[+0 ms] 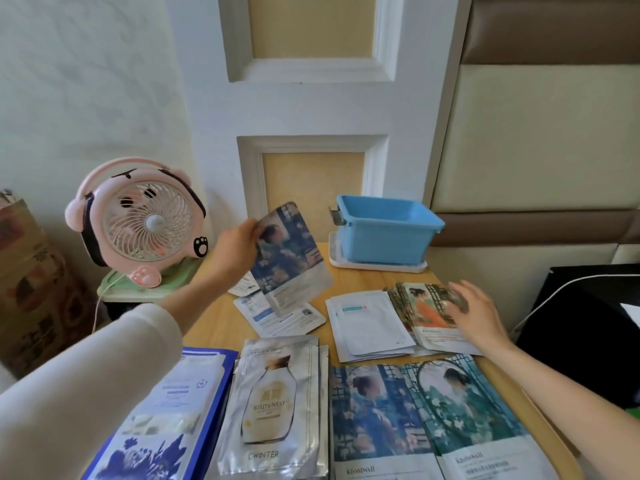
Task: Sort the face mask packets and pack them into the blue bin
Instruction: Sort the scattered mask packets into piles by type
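One blue packet, pinched at its edge by the left grip at 11 o'clock, may slip before the blue bin at 1 o'clock; the right grip lies flat on the orange pile.

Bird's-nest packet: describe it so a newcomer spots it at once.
Start at the near edge of the wooden table. Between the blue-and-white packets, left, and the painted-lady packets, right, lies a silver stack. Only it shows a cream bottle.

plain light-blue bin, pink fan, orange-robed figure on one packet, pale wood table.
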Demonstrator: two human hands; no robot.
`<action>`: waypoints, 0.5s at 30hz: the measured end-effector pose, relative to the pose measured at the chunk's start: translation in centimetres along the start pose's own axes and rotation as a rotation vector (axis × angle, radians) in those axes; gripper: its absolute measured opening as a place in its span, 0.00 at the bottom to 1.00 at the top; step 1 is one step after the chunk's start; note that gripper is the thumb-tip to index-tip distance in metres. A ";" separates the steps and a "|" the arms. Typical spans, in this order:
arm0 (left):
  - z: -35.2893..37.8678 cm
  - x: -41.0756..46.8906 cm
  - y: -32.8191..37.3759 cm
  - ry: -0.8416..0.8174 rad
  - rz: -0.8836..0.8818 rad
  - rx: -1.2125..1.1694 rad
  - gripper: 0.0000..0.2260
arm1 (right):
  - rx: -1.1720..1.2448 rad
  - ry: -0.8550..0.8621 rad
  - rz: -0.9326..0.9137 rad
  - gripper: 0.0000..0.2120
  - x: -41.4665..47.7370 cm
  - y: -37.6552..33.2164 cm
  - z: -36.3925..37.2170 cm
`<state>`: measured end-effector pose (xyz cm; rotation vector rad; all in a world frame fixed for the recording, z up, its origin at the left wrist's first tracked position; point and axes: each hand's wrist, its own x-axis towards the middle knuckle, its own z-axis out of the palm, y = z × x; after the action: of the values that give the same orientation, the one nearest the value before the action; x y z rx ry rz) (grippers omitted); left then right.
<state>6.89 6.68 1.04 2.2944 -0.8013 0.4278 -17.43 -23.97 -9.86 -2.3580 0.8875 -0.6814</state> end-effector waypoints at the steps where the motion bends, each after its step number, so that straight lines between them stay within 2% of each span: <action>1: -0.3 0.3 0.5 -0.014 -0.017 -0.055 0.10 | 0.030 0.013 -0.026 0.21 -0.2 -1.0 -0.1; 4: -0.7 0.6 2.5 -0.103 0.026 -0.132 0.10 | 0.140 0.011 -0.126 0.17 -0.6 -3.9 -0.4; 9: -0.3 -0.1 5.3 -0.183 0.099 -0.227 0.12 | 0.420 -0.135 -0.198 0.11 -1.4 -9.1 -0.2; 12: 0.3 -0.7 6.9 -0.197 0.146 -0.298 0.10 | 0.724 -0.293 -0.120 0.06 -2.1 -12.5 -0.3; 14: 0.7 -1.1 7.7 -0.198 0.160 -0.313 0.08 | 0.875 -0.388 -0.032 0.09 -2.1 -13.7 -0.6; 15: 0.8 -1.2 8.1 -0.204 0.163 -0.322 0.09 | 0.943 -0.433 0.006 0.14 -2.0 -13.9 -0.8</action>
<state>0.84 1.85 3.72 1.9998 -1.0795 0.1234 -13.15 -13.79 -1.13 -1.5425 0.2675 -0.4151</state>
